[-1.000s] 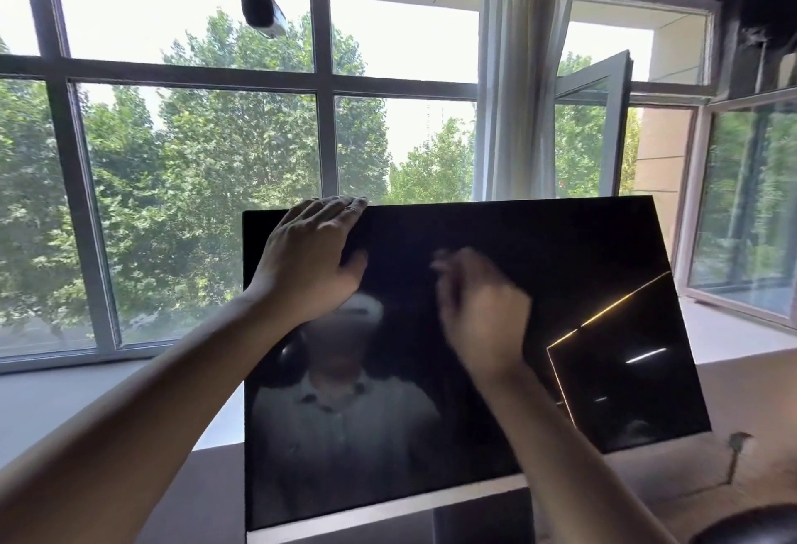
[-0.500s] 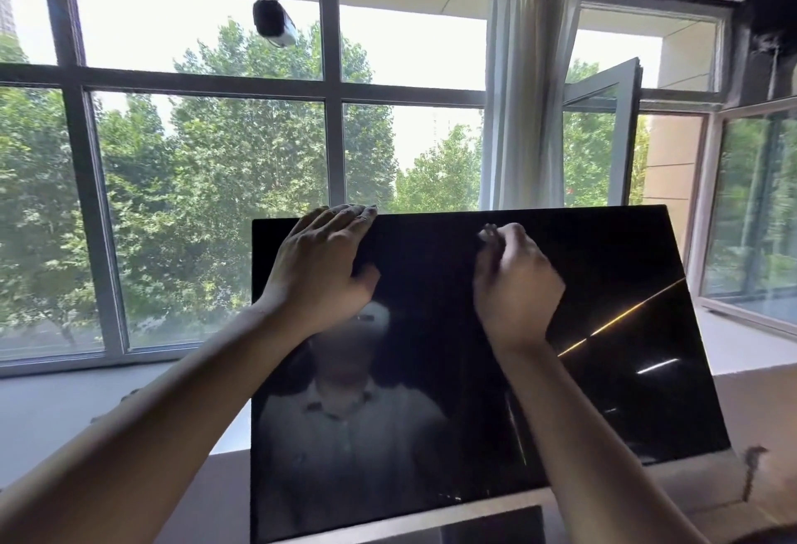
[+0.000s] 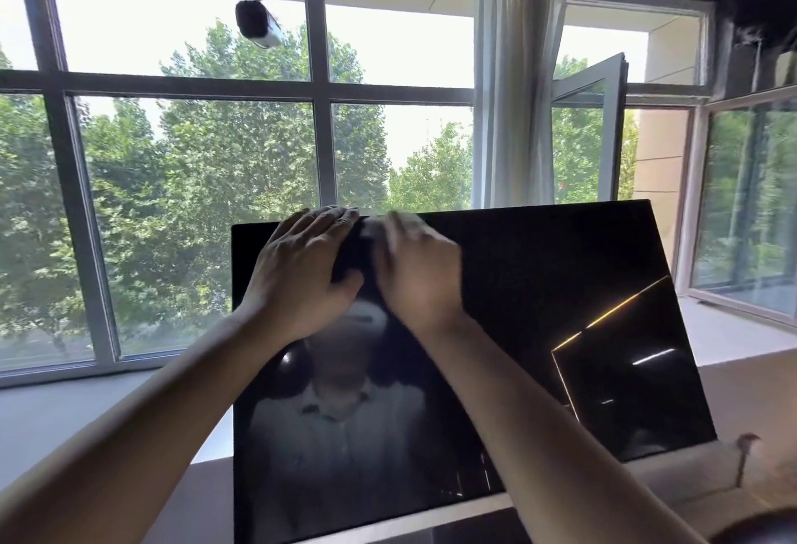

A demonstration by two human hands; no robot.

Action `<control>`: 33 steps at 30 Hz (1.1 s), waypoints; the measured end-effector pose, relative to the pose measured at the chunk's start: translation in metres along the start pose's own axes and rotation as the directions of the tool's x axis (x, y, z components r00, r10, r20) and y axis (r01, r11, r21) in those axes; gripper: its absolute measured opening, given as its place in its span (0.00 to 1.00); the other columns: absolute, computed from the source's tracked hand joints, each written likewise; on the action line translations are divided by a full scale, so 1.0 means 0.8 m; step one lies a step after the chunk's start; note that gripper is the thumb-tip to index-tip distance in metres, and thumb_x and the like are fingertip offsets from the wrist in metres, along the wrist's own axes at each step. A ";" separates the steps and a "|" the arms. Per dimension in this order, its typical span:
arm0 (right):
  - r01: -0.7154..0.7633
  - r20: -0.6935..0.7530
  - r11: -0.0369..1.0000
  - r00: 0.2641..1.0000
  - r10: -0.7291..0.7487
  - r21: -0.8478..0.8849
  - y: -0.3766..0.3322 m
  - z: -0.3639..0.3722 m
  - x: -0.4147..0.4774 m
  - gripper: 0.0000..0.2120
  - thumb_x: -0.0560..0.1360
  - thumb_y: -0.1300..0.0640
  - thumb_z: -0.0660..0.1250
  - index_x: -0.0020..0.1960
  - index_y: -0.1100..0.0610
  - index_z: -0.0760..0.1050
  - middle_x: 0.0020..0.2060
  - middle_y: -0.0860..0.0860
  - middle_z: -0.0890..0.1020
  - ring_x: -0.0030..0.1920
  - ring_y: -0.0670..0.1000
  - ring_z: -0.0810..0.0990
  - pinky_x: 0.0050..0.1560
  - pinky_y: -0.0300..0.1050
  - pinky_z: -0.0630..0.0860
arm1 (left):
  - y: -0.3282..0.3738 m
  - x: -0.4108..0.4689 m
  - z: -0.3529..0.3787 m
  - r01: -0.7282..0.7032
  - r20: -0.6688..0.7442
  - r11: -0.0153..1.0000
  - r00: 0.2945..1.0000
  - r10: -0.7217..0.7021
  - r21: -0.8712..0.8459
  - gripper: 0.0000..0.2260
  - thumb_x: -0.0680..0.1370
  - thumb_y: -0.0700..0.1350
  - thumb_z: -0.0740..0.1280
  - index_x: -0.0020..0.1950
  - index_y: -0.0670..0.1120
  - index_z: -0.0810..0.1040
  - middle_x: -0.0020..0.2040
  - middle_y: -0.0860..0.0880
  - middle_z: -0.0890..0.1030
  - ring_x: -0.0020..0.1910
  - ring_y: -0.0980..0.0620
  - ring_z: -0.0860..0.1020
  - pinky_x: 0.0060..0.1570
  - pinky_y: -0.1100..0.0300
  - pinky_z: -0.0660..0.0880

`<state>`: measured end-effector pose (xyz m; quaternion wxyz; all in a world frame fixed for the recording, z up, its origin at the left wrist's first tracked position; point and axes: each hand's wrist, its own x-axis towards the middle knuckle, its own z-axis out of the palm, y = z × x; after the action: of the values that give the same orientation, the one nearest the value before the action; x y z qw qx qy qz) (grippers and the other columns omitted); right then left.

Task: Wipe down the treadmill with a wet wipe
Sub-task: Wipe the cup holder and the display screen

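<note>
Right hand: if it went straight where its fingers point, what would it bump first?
Likely the left hand, resting on the screen's top edge right beside it. The right hand points up and leftward, but it is blurred, so it might pass over the edge instead.

both hands crowd the top edge of the screen (image 3: 539, 285) near its left corner. the left hand (image 3: 302, 272) lies flat over the edge and the blurred right hand (image 3: 420, 276) is just beside it, with little gap between. to the right the dark face is bare as far as the corner. above the top edge is open air. behind it stand the window frame (image 3: 321, 86) and curtain (image 3: 513, 90). a camera (image 3: 256, 24) hangs high above.
</note>
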<state>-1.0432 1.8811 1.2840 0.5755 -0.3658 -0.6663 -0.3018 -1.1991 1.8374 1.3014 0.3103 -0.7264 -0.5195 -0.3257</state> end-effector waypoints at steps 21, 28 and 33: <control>0.083 0.134 0.996 0.988 -0.078 -0.036 0.132 -0.058 -0.037 0.06 0.78 0.56 0.65 0.53 0.52 0.78 0.44 0.51 0.81 0.33 0.56 0.81 0.26 0.46 0.74 | 0.110 0.051 0.021 0.094 0.100 0.995 0.991 -0.090 -0.030 0.32 0.74 0.53 0.56 0.78 0.46 0.69 0.75 0.48 0.73 0.75 0.47 0.68 0.75 0.54 0.58; -0.257 0.005 0.966 0.966 0.257 0.011 0.164 -0.088 -0.062 0.07 0.82 0.53 0.60 0.50 0.54 0.75 0.41 0.50 0.82 0.36 0.55 0.82 0.28 0.43 0.68 | 0.125 0.044 0.030 0.151 0.081 0.988 0.986 -0.149 -0.028 0.33 0.74 0.55 0.57 0.79 0.46 0.67 0.78 0.48 0.70 0.78 0.49 0.64 0.79 0.55 0.53; 0.140 0.144 0.988 0.979 -0.147 0.063 0.131 -0.073 -0.090 0.06 0.78 0.55 0.64 0.52 0.53 0.78 0.40 0.50 0.81 0.34 0.55 0.81 0.27 0.47 0.72 | 0.125 0.044 0.028 0.159 0.073 0.987 0.985 -0.156 -0.037 0.32 0.74 0.54 0.58 0.78 0.46 0.67 0.78 0.49 0.69 0.78 0.50 0.63 0.78 0.59 0.49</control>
<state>-0.9187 1.8804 1.2199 0.5106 -0.3229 -0.7394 -0.2971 -1.0915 1.8476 1.3046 0.2497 -0.7003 -0.5791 -0.3345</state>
